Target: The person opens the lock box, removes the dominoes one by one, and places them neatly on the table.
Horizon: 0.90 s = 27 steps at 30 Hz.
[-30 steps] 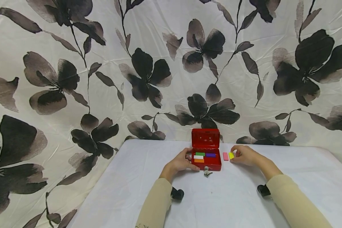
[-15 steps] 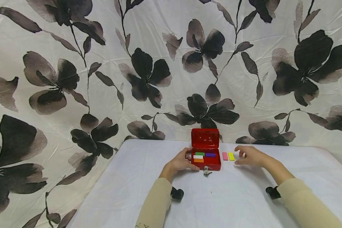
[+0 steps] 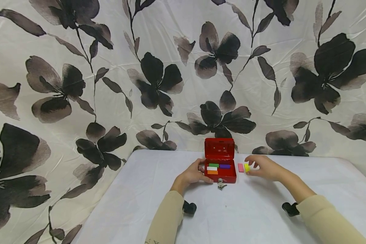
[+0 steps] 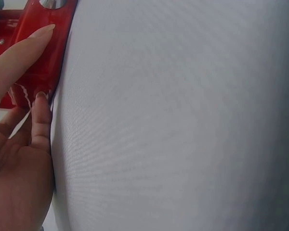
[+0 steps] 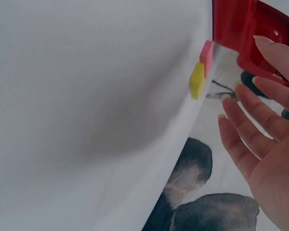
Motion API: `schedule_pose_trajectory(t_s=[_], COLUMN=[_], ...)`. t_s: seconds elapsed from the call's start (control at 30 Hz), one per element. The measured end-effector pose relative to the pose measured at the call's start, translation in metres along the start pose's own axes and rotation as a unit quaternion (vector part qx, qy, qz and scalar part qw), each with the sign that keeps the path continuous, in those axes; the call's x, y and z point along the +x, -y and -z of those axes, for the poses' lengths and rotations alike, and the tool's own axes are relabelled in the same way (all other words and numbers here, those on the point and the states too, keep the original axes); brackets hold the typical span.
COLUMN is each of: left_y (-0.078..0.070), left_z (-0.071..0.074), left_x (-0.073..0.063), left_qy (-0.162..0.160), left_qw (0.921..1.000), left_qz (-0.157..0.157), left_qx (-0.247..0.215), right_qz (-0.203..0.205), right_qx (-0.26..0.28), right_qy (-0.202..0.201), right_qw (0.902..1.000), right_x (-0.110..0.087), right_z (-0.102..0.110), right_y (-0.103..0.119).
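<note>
A red cash box (image 3: 219,149) stands with its lid raised near the table's far edge. My left hand (image 3: 190,173) holds its left front corner, thumb on the front wall and fingertips at the side. Inside lie a green block (image 3: 214,165), a purple block (image 3: 224,166), a white block (image 3: 211,168) and an orange block (image 3: 212,172). To the right of the box, a pink block (image 3: 241,167) and a yellow block (image 3: 246,167) lie side by side on the cloth. My right hand (image 3: 266,167) hovers at the yellow block; the right wrist view shows its fingers spread, with nothing held.
A lock with keys (image 3: 221,185) hangs at the box front. White cloth (image 3: 231,217) covers the table, and a floral curtain (image 3: 158,128) rises right behind it. Black wrist cameras (image 3: 189,207) sit under both sleeves.
My right hand lets go of the yellow block, which settles beside the pink one, draws off to the right, then comes back left over it. The left hand keeps its place on the cash box.
</note>
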<state>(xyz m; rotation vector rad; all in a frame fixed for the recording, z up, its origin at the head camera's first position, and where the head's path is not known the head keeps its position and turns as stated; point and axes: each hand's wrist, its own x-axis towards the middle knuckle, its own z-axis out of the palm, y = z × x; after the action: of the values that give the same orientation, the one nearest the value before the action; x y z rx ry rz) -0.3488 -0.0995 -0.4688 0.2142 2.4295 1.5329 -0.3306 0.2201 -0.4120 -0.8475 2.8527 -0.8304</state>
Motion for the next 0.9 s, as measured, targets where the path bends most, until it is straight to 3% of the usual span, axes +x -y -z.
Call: schedule_pose_trajectory(t_s=[0.63, 0.9], left_y=[0.001, 0.0], left_z=[-0.001, 0.0], left_x=[0.0, 0.001], left_qy=[-0.002, -0.003], left_qw=[1.0, 1.0], left_qz=[0.002, 0.006], left_qx=[-0.001, 0.005], right_qz=[0.052, 0.049], right_qx=[0.035, 0.042], right_qy=[-0.015, -0.004], right_qw=[0.9979, 0.9979], right_x=[0.022, 0.034], right_z=[-0.02, -0.029], right_y=[0.028, 0.037])
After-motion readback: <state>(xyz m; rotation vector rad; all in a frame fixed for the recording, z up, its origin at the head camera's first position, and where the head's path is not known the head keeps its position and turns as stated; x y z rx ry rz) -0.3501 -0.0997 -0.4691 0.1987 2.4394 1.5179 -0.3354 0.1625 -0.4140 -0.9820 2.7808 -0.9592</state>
